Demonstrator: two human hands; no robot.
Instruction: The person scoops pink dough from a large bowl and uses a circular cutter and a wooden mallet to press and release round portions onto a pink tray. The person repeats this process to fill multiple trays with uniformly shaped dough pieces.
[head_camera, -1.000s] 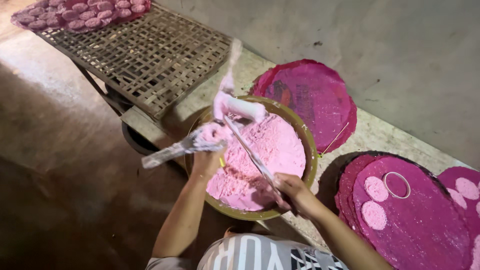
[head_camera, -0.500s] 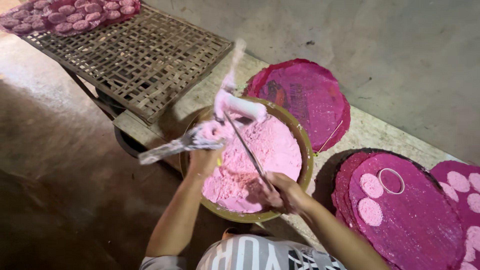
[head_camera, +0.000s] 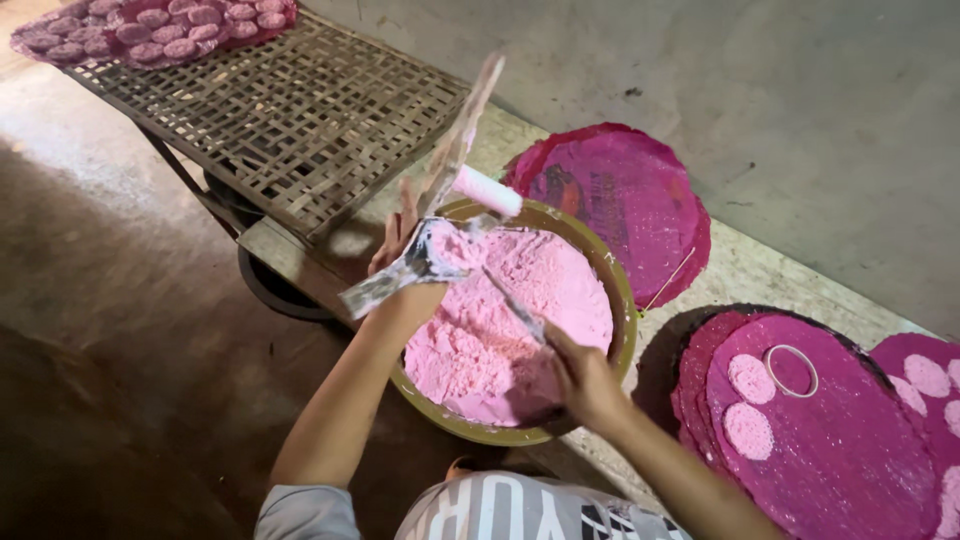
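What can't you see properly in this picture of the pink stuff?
- Head view: the flat tool in the left hand is blurred and coated in paste.
- The bowl bottom is hidden by pink dough.
- The right hand covers its stick's end.
- The pink mats are cut off at the right edge.

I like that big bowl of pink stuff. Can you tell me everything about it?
The bowl is round and wide with a yellowish-green rim, nearly full of lumpy pink paste. It sits low beside a woven bamboo rack. The left hand holds a paste-smeared flat tool over its edge; the right hand holds a thin stick over it.
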